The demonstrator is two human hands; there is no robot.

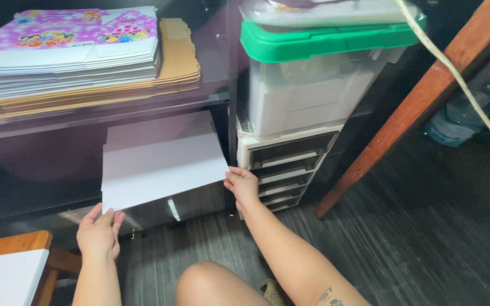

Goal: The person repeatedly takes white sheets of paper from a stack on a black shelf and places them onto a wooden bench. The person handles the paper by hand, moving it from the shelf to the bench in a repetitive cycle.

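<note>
Knee (208, 283) of mine is nearest, bare, above the grey floor (426, 238). My left hand (98, 232) pinches the lower left corner of the white sheet (163, 167), thumb under, fingers on top. My right hand (241, 185) pinches the lower right corner with the fingertips. Both forearms reach forward and a little up, wrists straight. The sheet is in the air, flat and tilted, in front of the dark shelf (114, 113), under its front edge. I judge it light and rather stiff, easy to bend, so the two corners are good places to hold. Beside the right hand stands a small drawer unit (284, 164); on it a clear box with green lid (324, 39). Flat cartons (69, 51) lie stacked on the shelf.
</note>
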